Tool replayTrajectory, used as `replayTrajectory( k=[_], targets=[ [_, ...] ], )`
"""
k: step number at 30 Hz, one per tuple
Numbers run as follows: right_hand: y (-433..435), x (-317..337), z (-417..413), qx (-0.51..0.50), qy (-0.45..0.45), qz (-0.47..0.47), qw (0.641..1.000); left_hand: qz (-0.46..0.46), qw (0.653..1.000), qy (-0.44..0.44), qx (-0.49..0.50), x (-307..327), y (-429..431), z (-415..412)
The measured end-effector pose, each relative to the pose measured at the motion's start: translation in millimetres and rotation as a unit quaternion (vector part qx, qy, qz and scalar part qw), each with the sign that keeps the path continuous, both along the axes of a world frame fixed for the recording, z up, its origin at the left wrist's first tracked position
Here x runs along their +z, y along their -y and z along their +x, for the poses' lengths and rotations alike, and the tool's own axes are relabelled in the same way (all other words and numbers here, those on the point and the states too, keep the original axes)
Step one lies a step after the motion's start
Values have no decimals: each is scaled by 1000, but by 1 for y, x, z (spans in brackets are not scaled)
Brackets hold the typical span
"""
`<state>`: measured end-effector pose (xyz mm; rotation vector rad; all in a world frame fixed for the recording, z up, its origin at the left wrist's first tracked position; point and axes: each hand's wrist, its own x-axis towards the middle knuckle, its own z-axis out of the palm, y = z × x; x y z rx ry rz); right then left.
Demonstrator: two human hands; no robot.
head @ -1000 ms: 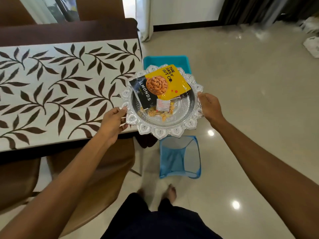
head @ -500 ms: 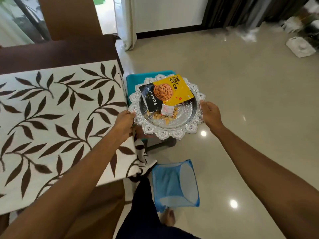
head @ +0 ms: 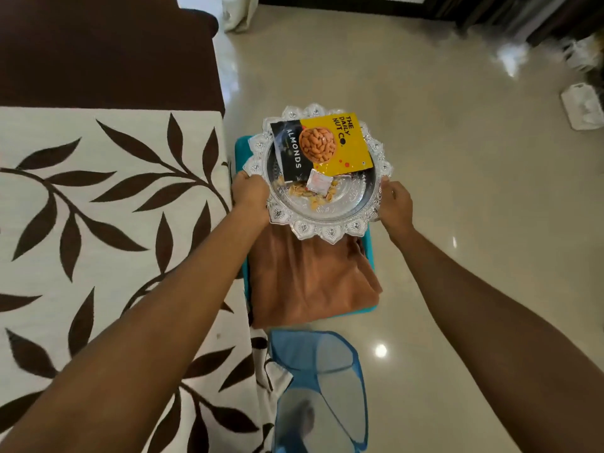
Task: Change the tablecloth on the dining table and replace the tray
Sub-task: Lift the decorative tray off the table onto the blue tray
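I hold a round silver tray point(head: 346, 220) with a scalloped rim, off the table's right side. My left hand point(head: 250, 194) grips its left rim and my right hand point(head: 395, 199) grips its right rim. In the tray lie a yellow and black almond packet point(head: 322, 143), a small white sachet point(head: 318, 183) and loose nuts point(head: 309, 194). The tray hangs over a folded brown cloth point(head: 310, 282) lying on a teal stool point(head: 372, 253). A white tablecloth with brown leaves point(head: 108, 223) covers the dining table on my left.
The table's dark brown far end point(head: 104, 50) is uncovered. A blue mesh basket point(head: 320, 387) stands on the glossy floor below the stool. White items point(head: 583, 106) lie on the floor at the far right. A curtain hem point(head: 238, 14) hangs near the table's far corner.
I have stepped along the table's side with the tray held in both hands. The tray now hangs over the stool and the brown cloth, which have come into full view.
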<state>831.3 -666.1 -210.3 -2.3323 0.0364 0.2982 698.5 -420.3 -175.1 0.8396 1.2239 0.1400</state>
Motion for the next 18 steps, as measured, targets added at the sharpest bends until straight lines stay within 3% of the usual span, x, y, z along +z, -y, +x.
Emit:
replayTrajectory(
  k=[7, 14, 18],
  targets=[
    [-43, -52, 32, -27, -50, 11, 998, -65, 991, -32, 116, -24, -25, 47],
    [-63, -91, 38, -89, -73, 33, 993, -68, 983, -48, 165, -132, -34, 70],
    [-70, -96, 42, -112, -73, 52, 990, -43, 976, -60, 204, -111, -29, 75]
  ],
)
